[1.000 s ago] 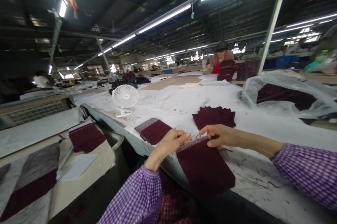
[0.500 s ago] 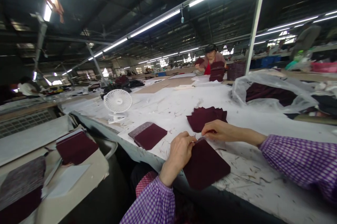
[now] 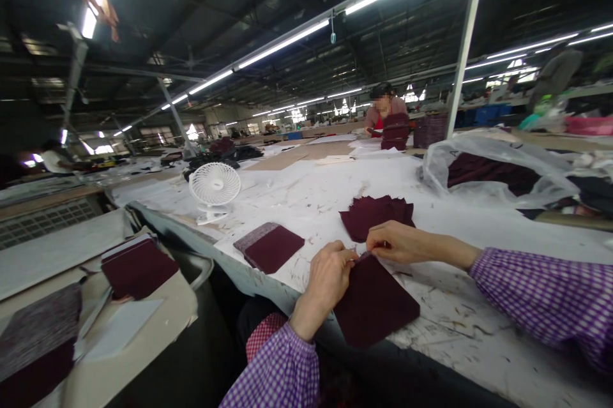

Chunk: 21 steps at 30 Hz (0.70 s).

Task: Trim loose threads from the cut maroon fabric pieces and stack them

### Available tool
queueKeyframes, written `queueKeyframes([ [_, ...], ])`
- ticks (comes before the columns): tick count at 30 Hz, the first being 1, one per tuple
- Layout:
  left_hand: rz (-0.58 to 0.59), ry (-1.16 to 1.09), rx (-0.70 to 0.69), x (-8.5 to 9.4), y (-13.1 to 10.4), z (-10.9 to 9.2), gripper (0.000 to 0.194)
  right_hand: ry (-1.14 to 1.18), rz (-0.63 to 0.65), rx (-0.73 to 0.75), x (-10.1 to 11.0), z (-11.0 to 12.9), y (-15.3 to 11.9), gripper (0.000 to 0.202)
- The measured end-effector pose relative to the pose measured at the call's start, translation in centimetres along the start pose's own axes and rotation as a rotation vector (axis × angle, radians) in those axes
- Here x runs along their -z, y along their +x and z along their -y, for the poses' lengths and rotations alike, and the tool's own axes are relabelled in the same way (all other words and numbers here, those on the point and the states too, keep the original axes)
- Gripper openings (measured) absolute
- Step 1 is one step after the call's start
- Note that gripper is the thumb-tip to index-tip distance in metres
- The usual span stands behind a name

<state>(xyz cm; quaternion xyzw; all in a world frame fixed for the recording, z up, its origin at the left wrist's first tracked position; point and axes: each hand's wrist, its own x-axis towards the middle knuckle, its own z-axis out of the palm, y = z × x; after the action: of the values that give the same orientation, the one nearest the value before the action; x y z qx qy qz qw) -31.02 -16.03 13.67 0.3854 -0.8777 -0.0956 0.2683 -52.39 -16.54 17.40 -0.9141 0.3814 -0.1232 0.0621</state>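
Note:
A dark maroon fabric piece [image 3: 376,302] lies at the table's near edge, one corner hanging over it. My left hand [image 3: 328,277] pinches its upper left edge between thumb and fingers. At the far corner my right hand [image 3: 393,242] grips the same edge in a fingertip pinch, close to the left fingertips. A narrow greyish strip shows between the two hands along that edge. Just behind my right hand sits a fanned pile of maroon fabric pieces [image 3: 376,213]. To the left is a neat stack of maroon pieces [image 3: 272,248] with a grey band.
A small white fan [image 3: 214,184] stands on the paper-covered table [image 3: 297,191]. A clear plastic bag [image 3: 435,165] with dark fabric lies at right. At lower left, a side surface [image 3: 177,325] holds more maroon and grey pieces. Across the table a person [image 3: 378,114] works behind maroon stacks.
My hands keep their pinch on the fabric edge, with the right fingers shifted very slightly. The person across the table has lowered a maroon piece that was held up.

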Motion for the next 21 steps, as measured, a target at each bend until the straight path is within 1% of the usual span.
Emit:
queueKeyframes([
  [3,0.012,-0.005,0.002,0.0,0.0,0.1,0.023,-0.092,-0.02,0.039,-0.6,-0.2,-0.2,0.015],
  [6,0.022,0.003,-0.012,-0.2,0.0,0.2,0.024,-0.33,-0.042,0.137,-1.1,-0.2,-0.6,0.02],
  [9,0.026,0.045,-0.029,-0.2,-0.1,0.2,0.026,-0.552,-0.005,0.239,-1.3,0.0,-0.8,0.023],
  [11,0.027,0.096,-0.058,-0.2,-0.2,0.1,0.027,-0.613,-0.001,0.298,-1.4,0.2,-0.9,0.02],
  [14,0.026,0.18,-0.121,-0.1,-0.3,-0.1,0.029,-0.649,-0.034,0.35,-1.6,0.5,-1.1,0.018],
  [16,0.03,0.206,-0.143,0.0,-0.3,-0.1,0.03,-0.657,-0.043,0.352,-1.5,0.6,-1.4,0.019],
  [18,0.033,0.212,-0.146,0.0,-0.3,-0.1,0.031,-0.641,-0.035,0.317,-1.2,0.7,-1.6,0.021],
  [21,0.031,0.222,-0.142,0.0,-0.3,-0.1,0.03,-0.549,-0.077,0.183,-0.8,1.1,-1.6,0.029],
])
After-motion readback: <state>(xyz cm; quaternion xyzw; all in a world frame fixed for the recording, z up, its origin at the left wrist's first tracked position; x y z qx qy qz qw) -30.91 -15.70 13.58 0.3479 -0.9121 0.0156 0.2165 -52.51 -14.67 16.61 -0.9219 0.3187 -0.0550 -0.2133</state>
